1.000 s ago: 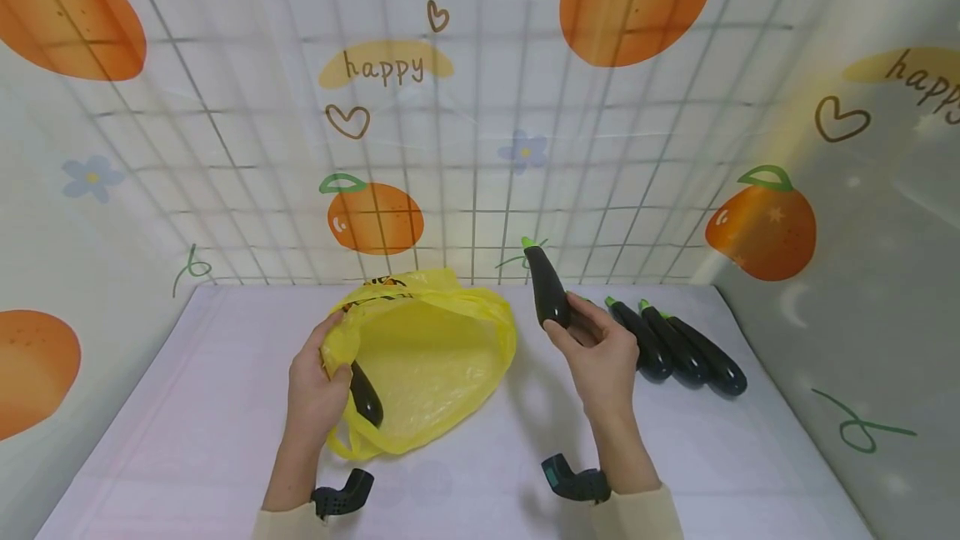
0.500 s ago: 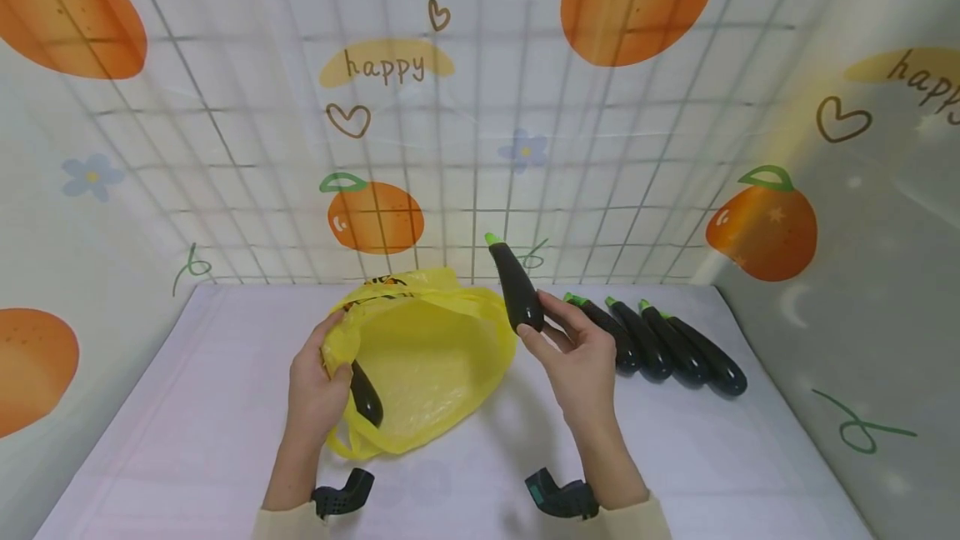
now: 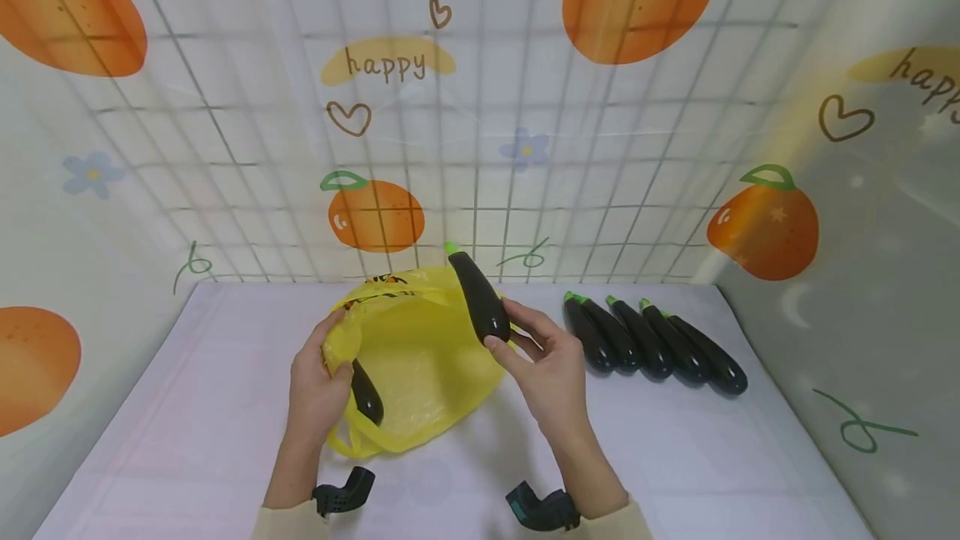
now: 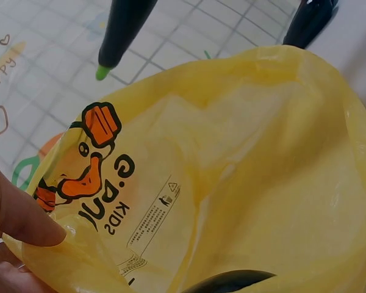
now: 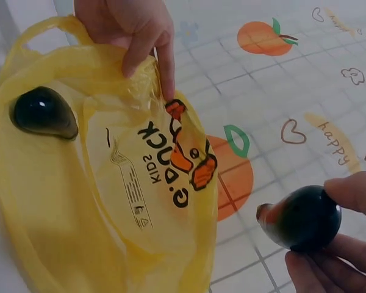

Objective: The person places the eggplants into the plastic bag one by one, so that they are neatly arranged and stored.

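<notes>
The left hand [image 3: 321, 386] pinches the near-left edge of a yellow plastic bag [image 3: 442, 373], thumb on one side of the film and fingers on the other. The bag lies on the white worktop [image 3: 217, 407] with its mouth wide; a cartoon duck and the word "KIDS" are printed on it (they show best from the wrists). Inside, close to the left thumb, rests one dark eggplant [image 3: 367, 394].

The right hand [image 3: 551, 373] has its thumb and fingers closed around the rounded end of a second eggplant [image 3: 480, 298], its green stem tilted up and to the left. This one is in the air by the bag's right side, outside the mouth and apart from the film in the right wrist view.

Farther right, a row of five eggplants [image 3: 639, 340] lies slanted and close together. Behind stands a sheet [image 3: 457, 140] printed with oranges, hearts and "happy".
</notes>
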Action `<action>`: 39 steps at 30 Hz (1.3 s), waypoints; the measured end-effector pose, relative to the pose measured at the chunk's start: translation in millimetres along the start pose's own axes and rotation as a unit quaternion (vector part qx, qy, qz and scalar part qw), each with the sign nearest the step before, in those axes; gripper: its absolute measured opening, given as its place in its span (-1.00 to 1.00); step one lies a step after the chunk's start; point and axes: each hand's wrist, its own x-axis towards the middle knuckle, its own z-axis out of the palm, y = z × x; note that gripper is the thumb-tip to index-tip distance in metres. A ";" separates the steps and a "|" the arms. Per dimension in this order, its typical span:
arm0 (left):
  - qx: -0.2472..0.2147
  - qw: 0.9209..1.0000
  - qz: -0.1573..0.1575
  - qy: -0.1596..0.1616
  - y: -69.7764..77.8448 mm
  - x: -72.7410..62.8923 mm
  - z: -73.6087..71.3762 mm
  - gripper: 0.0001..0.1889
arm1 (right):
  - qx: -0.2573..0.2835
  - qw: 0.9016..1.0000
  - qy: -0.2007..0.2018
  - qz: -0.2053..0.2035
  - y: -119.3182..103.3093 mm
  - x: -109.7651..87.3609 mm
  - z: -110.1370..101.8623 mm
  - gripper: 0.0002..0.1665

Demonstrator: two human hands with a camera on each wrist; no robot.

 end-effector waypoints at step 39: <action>0.006 1.000 0.010 0.005 0.1 0.5 -0.9 -0.21 | 0.029 0.982 -0.184 -0.001 5.0 -22.0 44.7 -0.41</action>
